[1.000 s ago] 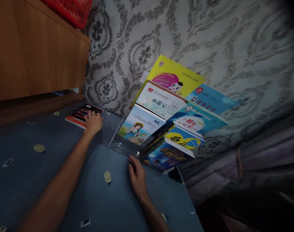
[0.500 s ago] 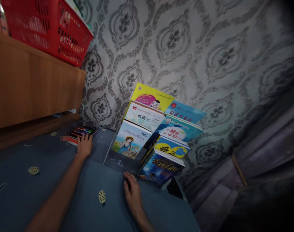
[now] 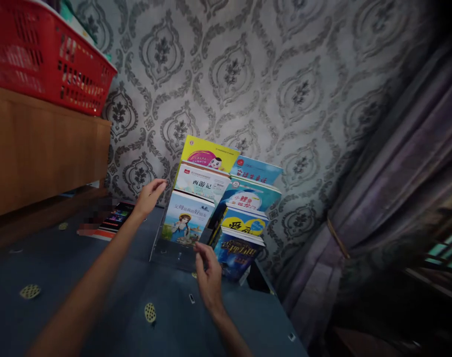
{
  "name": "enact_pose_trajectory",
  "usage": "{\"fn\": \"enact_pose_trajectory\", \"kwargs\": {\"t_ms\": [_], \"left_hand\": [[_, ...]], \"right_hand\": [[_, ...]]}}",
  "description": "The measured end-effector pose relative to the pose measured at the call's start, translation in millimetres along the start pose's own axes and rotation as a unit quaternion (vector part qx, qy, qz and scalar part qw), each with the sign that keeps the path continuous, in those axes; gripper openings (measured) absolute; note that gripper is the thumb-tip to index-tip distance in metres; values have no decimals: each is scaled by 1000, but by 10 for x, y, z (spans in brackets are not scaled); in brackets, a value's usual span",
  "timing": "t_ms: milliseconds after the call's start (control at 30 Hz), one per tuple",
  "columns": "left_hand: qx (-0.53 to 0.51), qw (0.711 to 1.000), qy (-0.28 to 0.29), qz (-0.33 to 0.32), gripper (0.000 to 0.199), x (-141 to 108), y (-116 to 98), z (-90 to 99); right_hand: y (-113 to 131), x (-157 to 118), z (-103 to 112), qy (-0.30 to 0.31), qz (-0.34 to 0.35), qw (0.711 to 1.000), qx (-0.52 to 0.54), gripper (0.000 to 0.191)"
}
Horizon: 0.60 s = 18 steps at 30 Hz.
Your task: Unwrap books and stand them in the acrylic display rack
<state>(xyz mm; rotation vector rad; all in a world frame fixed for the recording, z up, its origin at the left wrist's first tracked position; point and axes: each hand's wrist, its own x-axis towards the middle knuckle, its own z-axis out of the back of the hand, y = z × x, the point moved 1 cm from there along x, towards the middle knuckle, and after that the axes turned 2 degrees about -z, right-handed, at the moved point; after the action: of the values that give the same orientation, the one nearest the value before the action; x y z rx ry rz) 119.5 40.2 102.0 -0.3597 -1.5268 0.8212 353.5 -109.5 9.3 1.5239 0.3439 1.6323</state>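
The clear book stand (image 3: 168, 255) sits on the counter (image 3: 173, 322) near the wall, tiers loaded with children's books. Our left hand (image 3: 150, 196) is at its left edge, fingers bunched; whether they touch or grip it, we cannot tell. Our right hand (image 3: 210, 272) is before the front lip, thumb and fingers modestly parted, nothing visible between them. For a steady adjustment, we'd best hold the stand itself, low and evenly (the girl-in-hat book (image 3: 186, 223) could slip if pushed), keeping our left forearm off the black book (image 3: 117, 217).
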Motion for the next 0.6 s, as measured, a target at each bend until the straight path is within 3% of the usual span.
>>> {"fn": "enact_pose_trajectory", "kwargs": {"t_ms": [100,233,367,600], "left_hand": [[-66,996,49,-27,52,235,-179,-86],[-87,991,102,-29,53,426,-257,-161],[-110,984,142,-14,59,465,-238,-220],[-62,984,169,8,64,457,-242,-206]], "right_hand": [[75,30,-45,-8,5,1000,8,27],[170,68,-33,-9,15,1000,17,27],[245,209,109,-27,48,998,20,27],[275,472,352,-64,80,995,-8,25]]}}
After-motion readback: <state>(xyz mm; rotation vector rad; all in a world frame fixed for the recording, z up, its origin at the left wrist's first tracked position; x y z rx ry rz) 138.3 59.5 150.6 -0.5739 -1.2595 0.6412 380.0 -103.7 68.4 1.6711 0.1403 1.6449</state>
